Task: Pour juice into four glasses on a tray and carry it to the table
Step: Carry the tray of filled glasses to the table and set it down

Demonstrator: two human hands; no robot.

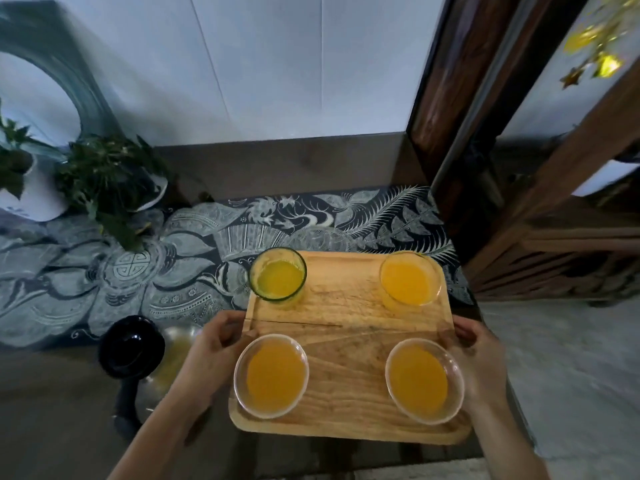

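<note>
A wooden tray (349, 320) carries several glasses of orange juice: a green-rimmed glass (277, 274) at its far left corner, a clear glass (408, 278) at far right, another (271, 375) at near left and one more (423, 380) at near right. My left hand (217, 344) grips the tray's left edge, thumb on top. On the opposite edge my right hand (479, 358) holds the tray the same way. The tray's near part sticks out past the counter edge.
A glass jug with a black lid (133, 344) stands just left of my left hand. A patterned dark cloth (194, 237) covers the counter under the tray. Two potted plants (110, 181) sit at far left. A dark wooden frame (457, 109) rises at right.
</note>
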